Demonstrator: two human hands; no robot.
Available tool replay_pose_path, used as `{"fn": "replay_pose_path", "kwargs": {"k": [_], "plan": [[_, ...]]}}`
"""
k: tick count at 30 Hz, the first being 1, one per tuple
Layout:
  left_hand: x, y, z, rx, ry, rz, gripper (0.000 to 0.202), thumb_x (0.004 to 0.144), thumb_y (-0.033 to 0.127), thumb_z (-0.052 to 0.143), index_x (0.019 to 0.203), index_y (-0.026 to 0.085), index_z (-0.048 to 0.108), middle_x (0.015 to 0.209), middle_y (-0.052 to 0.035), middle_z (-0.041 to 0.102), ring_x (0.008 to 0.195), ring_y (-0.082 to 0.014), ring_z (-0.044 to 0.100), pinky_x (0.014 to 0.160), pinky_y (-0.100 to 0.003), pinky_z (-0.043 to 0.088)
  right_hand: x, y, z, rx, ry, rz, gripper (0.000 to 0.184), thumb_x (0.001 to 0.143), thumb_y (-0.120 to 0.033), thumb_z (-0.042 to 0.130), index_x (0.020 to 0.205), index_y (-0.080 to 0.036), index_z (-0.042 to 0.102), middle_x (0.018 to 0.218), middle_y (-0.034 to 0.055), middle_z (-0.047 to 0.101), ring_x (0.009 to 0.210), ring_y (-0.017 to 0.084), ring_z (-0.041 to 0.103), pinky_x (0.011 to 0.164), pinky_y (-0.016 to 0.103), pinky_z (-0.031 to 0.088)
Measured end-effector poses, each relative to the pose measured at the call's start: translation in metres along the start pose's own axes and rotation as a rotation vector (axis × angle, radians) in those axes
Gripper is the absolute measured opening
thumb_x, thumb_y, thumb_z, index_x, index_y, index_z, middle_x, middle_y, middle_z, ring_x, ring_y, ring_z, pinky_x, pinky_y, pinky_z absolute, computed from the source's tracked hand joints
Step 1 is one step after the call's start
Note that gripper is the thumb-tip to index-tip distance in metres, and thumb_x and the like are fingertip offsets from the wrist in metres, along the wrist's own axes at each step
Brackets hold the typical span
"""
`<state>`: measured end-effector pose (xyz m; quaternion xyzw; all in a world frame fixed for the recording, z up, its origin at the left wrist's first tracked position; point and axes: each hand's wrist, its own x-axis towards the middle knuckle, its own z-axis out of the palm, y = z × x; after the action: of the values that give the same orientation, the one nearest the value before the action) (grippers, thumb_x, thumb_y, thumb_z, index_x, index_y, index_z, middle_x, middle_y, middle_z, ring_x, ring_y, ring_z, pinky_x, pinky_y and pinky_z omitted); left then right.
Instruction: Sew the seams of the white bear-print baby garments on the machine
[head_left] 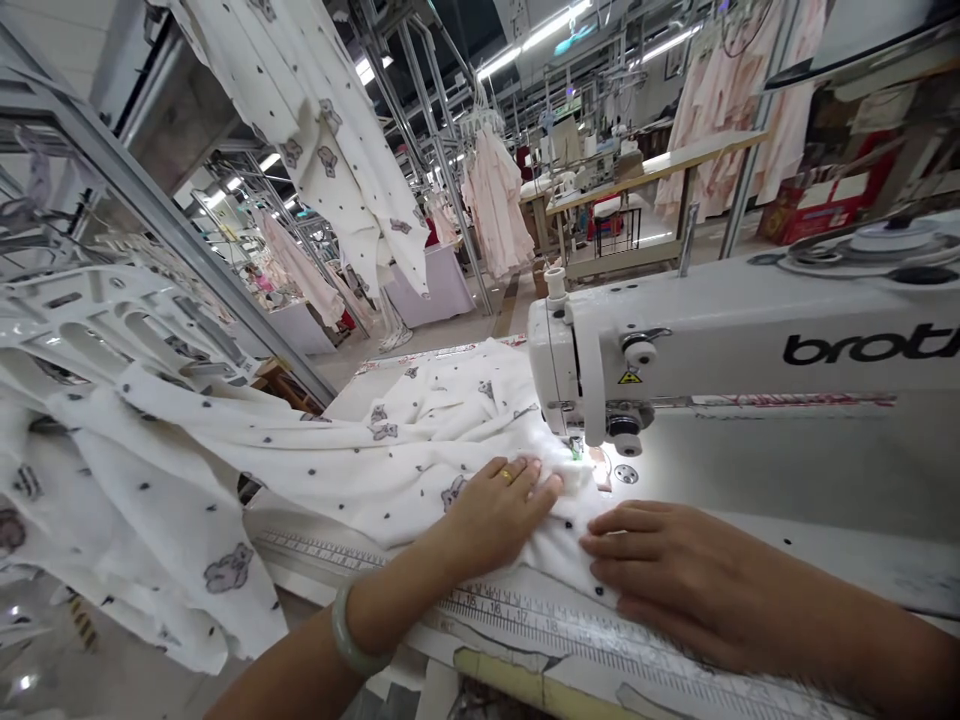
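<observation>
White fabric (420, 470) printed with grey bears and dark dots lies bunched across the table, its right end under the presser foot (576, 448) of a white sewing machine (720, 340). Close to the left of the foot, my left hand (499, 510) presses on the cloth with bent fingers, a fold gathered between thumb and fingertips. It wears a ring and a pale bangle (352, 630). My right hand (675, 570) rests palm down in front of the foot, fingers stretched over the fabric's near right edge. The machine's lamp lights the stitching spot.
A printed ruler strip (525, 620) runs along the table's front edge. Matching white pieces hang from a hanger rack (135, 320) at left, and another printed piece (330, 150) hangs above. Pink garments (499, 190) and another worktable (652, 180) stand farther back.
</observation>
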<state>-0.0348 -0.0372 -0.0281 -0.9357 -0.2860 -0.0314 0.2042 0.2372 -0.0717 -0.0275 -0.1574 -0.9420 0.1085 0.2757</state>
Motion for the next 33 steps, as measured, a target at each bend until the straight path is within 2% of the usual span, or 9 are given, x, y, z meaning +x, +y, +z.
{"fn": "replay_pose_path", "kwargs": {"k": [4, 6, 8, 12, 15, 18, 22, 27, 33], "plan": [[0.005, -0.004, -0.010, -0.066, 0.128, 0.049, 0.025, 0.101, 0.009, 0.050, 0.117, 0.013, 0.068, 0.122, -0.0135, 0.076, 0.113, -0.0243, 0.071, 0.102, -0.039, 0.054, 0.000, -0.001, 0.002, 0.019, -0.030, 0.001, 0.028, 0.110, -0.020, 0.047, 0.116, -0.020, 0.074, 0.099, 0.0069, 0.079, 0.105, 0.023, 0.072, 0.101, 0.036, 0.054], [0.006, 0.000, -0.019, -0.157, 0.174, 0.107, 0.021, 0.101, 0.012, 0.049, 0.107, 0.016, 0.069, 0.128, -0.0129, 0.074, 0.123, -0.0254, 0.067, 0.110, -0.042, 0.050, -0.001, 0.000, 0.003, 0.031, -0.053, -0.014, 0.027, 0.109, -0.018, 0.047, 0.108, -0.020, 0.073, 0.095, 0.0059, 0.077, 0.096, 0.022, 0.071, 0.095, 0.037, 0.054], [0.006, 0.007, -0.025, -0.241, 0.147, 0.179, 0.020, 0.101, 0.014, 0.048, 0.105, 0.017, 0.068, 0.132, -0.0114, 0.074, 0.126, -0.0244, 0.066, 0.118, -0.043, 0.045, -0.001, 0.001, 0.005, 0.035, -0.068, -0.027, 0.028, 0.109, -0.018, 0.046, 0.096, -0.021, 0.071, 0.087, 0.0044, 0.074, 0.086, 0.022, 0.068, 0.088, 0.038, 0.054], [0.007, 0.020, -0.023, -0.409, 0.022, 0.148, 0.016, 0.100, 0.019, 0.050, 0.106, 0.015, 0.064, 0.117, -0.0121, 0.076, 0.105, -0.0233, 0.071, 0.106, -0.042, 0.054, -0.004, 0.002, 0.007, 0.011, -0.065, -0.031, 0.027, 0.110, -0.019, 0.045, 0.099, -0.020, 0.070, 0.087, 0.0046, 0.073, 0.090, 0.023, 0.068, 0.089, 0.040, 0.051], [0.008, 0.025, -0.016, -0.559, 0.033, 0.030, 0.030, 0.098, 0.026, 0.056, 0.124, 0.012, 0.060, 0.135, -0.0202, 0.068, 0.119, -0.0289, 0.067, 0.103, -0.043, 0.058, -0.005, 0.002, 0.007, 0.024, -0.075, -0.031, 0.025, 0.109, -0.020, 0.046, 0.103, -0.019, 0.070, 0.090, 0.0053, 0.073, 0.093, 0.023, 0.068, 0.091, 0.039, 0.050], [0.007, 0.025, -0.009, -0.599, 0.061, 0.000, 0.048, 0.096, 0.028, 0.059, 0.141, 0.010, 0.053, 0.149, -0.0247, 0.059, 0.134, -0.0337, 0.060, 0.112, -0.051, 0.054, -0.003, 0.001, 0.005, 0.028, -0.102, -0.028, 0.024, 0.107, -0.020, 0.047, 0.095, -0.021, 0.068, 0.082, 0.0042, 0.069, 0.084, 0.022, 0.065, 0.081, 0.037, 0.049], [0.006, 0.024, -0.004, -0.524, 0.080, 0.051, 0.042, 0.104, 0.029, 0.052, 0.141, 0.009, 0.058, 0.146, -0.0201, 0.065, 0.145, -0.0330, 0.053, 0.122, -0.052, 0.045, -0.001, -0.003, 0.002, 0.044, -0.115, -0.011, 0.026, 0.108, -0.022, 0.044, 0.096, -0.022, 0.067, 0.084, 0.0050, 0.071, 0.083, 0.023, 0.066, 0.080, 0.038, 0.049], [0.012, 0.015, -0.001, -0.464, 0.072, 0.099, 0.036, 0.106, 0.026, 0.051, 0.136, 0.009, 0.062, 0.141, -0.0179, 0.068, 0.138, -0.0284, 0.060, 0.119, -0.046, 0.047, 0.000, -0.003, 0.001, 0.065, -0.148, 0.055, 0.026, 0.109, -0.025, 0.046, 0.098, -0.023, 0.069, 0.087, 0.0038, 0.074, 0.082, 0.022, 0.069, 0.076, 0.037, 0.053], [0.032, -0.009, 0.011, -0.428, 0.012, 0.102, 0.033, 0.106, 0.027, 0.051, 0.133, 0.012, 0.062, 0.130, -0.0152, 0.069, 0.121, -0.0253, 0.065, 0.115, -0.043, 0.047, -0.003, 0.011, 0.005, -0.199, 0.073, 0.001, 0.032, 0.113, -0.030, 0.045, 0.122, -0.020, 0.074, 0.119, 0.0070, 0.081, 0.109, 0.022, 0.077, 0.096, 0.035, 0.060]]}}
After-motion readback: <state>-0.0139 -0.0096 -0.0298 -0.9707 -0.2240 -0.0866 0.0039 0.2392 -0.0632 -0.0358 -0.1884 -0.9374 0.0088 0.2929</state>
